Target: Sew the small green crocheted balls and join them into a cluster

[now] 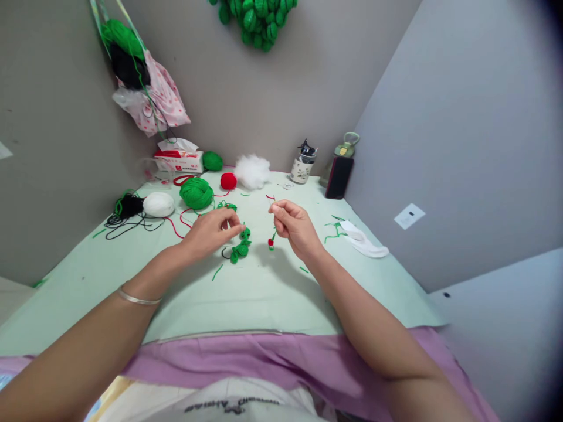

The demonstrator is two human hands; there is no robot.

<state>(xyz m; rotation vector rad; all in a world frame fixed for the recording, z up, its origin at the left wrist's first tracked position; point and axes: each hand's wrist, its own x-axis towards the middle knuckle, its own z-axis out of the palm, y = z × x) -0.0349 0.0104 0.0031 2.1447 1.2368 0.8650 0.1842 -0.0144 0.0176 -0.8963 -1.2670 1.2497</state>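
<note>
My left hand point(214, 230) is over the middle of the table, its thumb and fingers curled together at the upper end of a green crocheted piece point(240, 251). The lumpy lower part of that piece lies on the cloth. My right hand point(295, 225) is raised a little to the right, thumb and forefinger pinched together. Below it, on a green strand, hangs a small red, white and green crocheted piece point(271, 243). A short bit of red yarn point(270, 197) shows just beyond the right fingertips. More green crochet point(227, 206) lies partly hidden behind my left hand.
Behind are a green yarn ball point(196, 193), white yarn point(159, 204), red yarn point(228, 181), stuffing point(253, 171) and a tissue box point(180, 161). A pen jar point(303, 167), a phone point(339, 177) against a bottle point(345, 149), and white fabric point(364, 241) are on the right.
</note>
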